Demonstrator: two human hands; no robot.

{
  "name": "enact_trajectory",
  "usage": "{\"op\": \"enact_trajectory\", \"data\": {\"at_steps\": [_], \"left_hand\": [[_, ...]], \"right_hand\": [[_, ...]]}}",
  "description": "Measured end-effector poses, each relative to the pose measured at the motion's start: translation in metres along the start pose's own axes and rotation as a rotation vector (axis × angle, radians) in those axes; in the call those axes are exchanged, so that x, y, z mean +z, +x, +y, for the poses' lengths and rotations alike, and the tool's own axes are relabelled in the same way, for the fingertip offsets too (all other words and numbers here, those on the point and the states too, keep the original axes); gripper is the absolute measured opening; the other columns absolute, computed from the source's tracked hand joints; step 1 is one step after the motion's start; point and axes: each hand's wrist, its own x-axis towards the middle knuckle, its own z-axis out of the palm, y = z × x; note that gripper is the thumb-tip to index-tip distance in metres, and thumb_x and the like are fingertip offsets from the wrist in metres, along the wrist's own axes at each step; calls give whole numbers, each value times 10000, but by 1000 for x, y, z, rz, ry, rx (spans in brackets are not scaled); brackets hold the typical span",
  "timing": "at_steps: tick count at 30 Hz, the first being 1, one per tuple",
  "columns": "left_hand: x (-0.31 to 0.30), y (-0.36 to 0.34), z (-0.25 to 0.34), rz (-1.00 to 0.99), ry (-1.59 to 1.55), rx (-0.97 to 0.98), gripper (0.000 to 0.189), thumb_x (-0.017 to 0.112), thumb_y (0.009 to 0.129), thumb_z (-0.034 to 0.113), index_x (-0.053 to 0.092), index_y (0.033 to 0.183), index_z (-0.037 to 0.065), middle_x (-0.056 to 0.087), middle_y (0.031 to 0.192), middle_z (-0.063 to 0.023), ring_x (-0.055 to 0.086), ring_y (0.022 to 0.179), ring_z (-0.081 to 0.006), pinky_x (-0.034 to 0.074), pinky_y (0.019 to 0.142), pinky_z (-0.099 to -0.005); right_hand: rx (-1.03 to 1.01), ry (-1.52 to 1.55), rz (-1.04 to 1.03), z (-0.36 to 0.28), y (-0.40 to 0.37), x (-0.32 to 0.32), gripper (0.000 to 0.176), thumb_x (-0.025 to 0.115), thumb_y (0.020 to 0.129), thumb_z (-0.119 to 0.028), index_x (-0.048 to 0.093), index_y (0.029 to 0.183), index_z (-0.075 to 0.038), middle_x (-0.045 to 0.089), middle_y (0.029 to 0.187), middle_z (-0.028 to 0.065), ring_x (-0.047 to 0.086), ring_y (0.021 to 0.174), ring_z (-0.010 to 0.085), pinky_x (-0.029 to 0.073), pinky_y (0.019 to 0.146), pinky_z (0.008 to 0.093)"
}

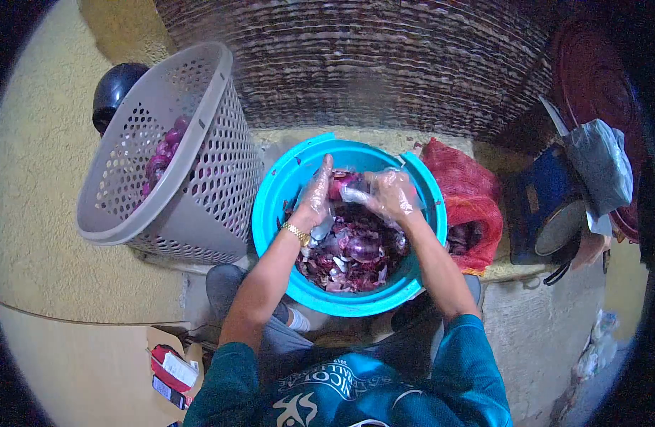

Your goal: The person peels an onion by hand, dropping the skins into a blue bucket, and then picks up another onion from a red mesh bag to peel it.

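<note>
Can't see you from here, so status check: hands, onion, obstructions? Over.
Red onion held between left hand and right hand, above turquoise basin. Right grip's finger detail blurred. Onions and loose skins heaped below; nothing seen in the way. Over.

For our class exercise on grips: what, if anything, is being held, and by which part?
A purple-red onion, held by its left side in the left hand; the right hand's exact hold is too blurred to tell.
</note>
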Motion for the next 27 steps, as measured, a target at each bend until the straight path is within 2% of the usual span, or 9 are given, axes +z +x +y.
{"op": "enact_trajectory", "data": {"at_steps": [3,7,9,11,17,21,22,25,27], "left_hand": [[-4,5,-3,-24,1,-1,751,396,884,705,605,1152,35,670,1089,-96,630,1003,-197,472,938,-380],[-7,10,-6,-59,3,37,757,388,889,703,596,1170,32,672,1093,-102,628,1010,-197,470,939,-380],[-7,7,-5,-33,-78,9,681,442,892,675,621,1093,49,680,1048,-83,644,950,-204,507,868,-390],[-5,3,-3,-6,-58,22,678,443,889,678,619,1088,54,681,1049,-82,646,942,-203,512,853,-386],[-3,3,-3,32,-69,41,739,402,836,768,608,1052,91,691,1004,-112,645,848,-179,517,678,-365],[-4,-3,3,17,-147,0,730,410,841,757,572,1117,101,670,1064,-120,645,914,-204,532,743,-390],[-2,-6,5,58,-184,-1,739,432,836,750,542,1158,94,646,1112,-128,635,965,-224,529,790,-409],[-1,-5,4,110,-237,2,773,483,814,741,485,1226,87,598,1194,-138,608,1057,-260,507,882,-457],[-4,-3,0,123,-251,2,796,513,799,738,459,1253,86,574,1227,-139,591,1099,-276,487,925,-486]], "right_hand": [[-4,-5,-16,-1,0,1,602,603,770,-665,669,769,-66,630,672,200,636,679,385,480,629,483],[-150,-42,20,2,-2,-1,613,601,761,-676,654,727,-66,605,621,189,624,636,377,469,600,481],[-186,-6,38,4,-2,0,616,605,755,-679,649,711,-66,596,606,185,620,621,373,465,589,478],[-199,-63,-127,7,0,2,559,601,767,-655,673,796,-102,635,684,184,642,701,370,477,646,496],[-217,-56,-170,4,-2,-3,570,606,751,-671,676,777,-106,645,690,164,648,710,355,478,643,485],[-206,-62,-211,-10,-3,-24,618,588,748,-704,672,772,-91,634,663,170,646,688,357,482,641,482],[-209,-62,-207,-9,-3,-23,618,588,748,-704,672,772,-91,634,663,170,646,688,357,482,641,482],[-207,-17,-141,0,-3,-11,659,579,741,-726,666,771,-74,624,647,175,639,659,362,482,630,480],[-94,40,4,1,-4,-5,673,593,724,-733,659,757,-64,615,632,181,634,638,366,480,612,477]]}}
